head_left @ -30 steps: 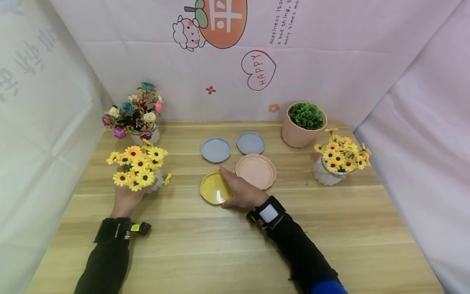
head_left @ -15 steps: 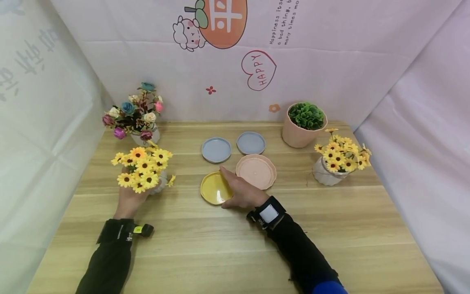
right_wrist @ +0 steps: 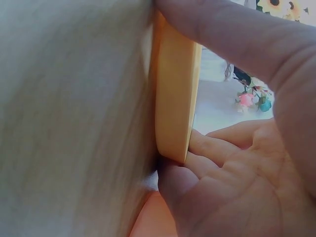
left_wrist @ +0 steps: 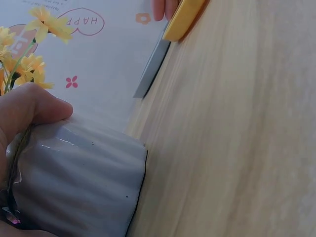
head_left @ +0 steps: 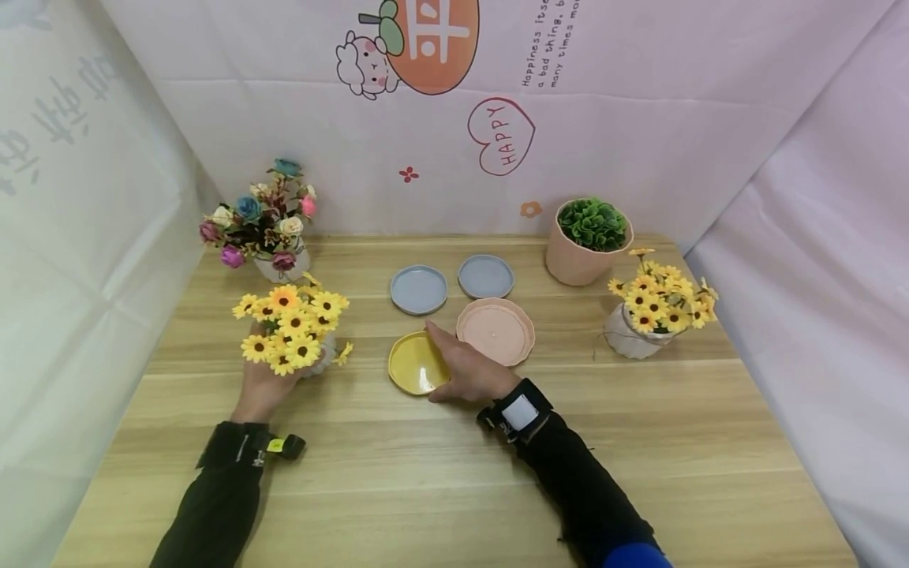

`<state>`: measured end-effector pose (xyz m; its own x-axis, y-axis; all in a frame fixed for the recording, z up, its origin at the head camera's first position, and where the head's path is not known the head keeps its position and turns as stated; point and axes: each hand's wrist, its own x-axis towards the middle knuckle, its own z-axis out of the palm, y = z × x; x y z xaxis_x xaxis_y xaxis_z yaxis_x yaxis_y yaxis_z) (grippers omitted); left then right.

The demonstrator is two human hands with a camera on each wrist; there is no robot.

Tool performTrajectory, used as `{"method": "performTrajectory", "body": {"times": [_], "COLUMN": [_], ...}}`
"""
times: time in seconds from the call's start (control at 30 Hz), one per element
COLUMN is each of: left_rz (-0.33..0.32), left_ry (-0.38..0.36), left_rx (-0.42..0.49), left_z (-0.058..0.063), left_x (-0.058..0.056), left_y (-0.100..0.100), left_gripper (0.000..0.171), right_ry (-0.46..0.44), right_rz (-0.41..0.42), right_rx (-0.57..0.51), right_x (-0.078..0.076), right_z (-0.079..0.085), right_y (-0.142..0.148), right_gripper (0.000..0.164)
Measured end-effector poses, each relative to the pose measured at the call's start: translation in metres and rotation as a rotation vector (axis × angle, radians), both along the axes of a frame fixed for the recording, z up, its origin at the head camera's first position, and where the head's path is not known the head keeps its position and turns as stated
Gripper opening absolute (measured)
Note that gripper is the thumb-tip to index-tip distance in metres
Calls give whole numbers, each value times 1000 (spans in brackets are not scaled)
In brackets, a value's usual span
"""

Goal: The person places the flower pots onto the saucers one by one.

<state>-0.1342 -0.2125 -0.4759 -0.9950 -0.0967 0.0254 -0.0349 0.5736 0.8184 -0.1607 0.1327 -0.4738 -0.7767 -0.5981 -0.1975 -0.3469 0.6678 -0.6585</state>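
My left hand (head_left: 264, 390) grips a white flower pot (left_wrist: 84, 177) of yellow daisies (head_left: 293, 323) on the table's left side. In the left wrist view the thumb lies over the pot's rim, and the base is right at the tabletop. The flowers hide most of the fingers in the head view. Mid-table, my right hand (head_left: 469, 371) holds a shallow yellow saucer (head_left: 413, 364) by its right side. Thumb and fingers span its edge, as the right wrist view shows, with the saucer (right_wrist: 175, 94) flat on the wood.
Behind the yellow saucer lie two blue-grey saucers (head_left: 419, 289); a pink saucer (head_left: 495, 333) is beside my right hand. A pink pot (head_left: 578, 256) of green leaves and another white daisy pot (head_left: 635, 335) stand at right. A pot of mixed roses (head_left: 280, 260) is at back left.
My left hand has moved the daisy pot a short way right, toward the yellow saucer. The right hand and the saucer have stayed in place.
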Motion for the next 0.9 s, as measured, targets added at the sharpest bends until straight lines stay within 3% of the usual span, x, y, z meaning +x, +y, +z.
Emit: {"method": "performTrajectory", "body": {"times": [0.3, 0.7, 0.9], "left_rz": [-16, -69, -106], "left_ry": [49, 44, 47], "left_rx": [128, 156, 128], "left_z": [-5, -6, -8], "left_x": [-1, -1, -1], "left_y": [7, 13, 19], "left_gripper": [111, 111, 112], "right_ry": [43, 34, 34], "right_rz": [27, 24, 25], "right_rx": [-1, -3, -5], "right_x": [-1, -1, -1], "right_z": [0, 1, 1], "right_y": [1, -2, -1], "right_gripper": [123, 122, 123]}}
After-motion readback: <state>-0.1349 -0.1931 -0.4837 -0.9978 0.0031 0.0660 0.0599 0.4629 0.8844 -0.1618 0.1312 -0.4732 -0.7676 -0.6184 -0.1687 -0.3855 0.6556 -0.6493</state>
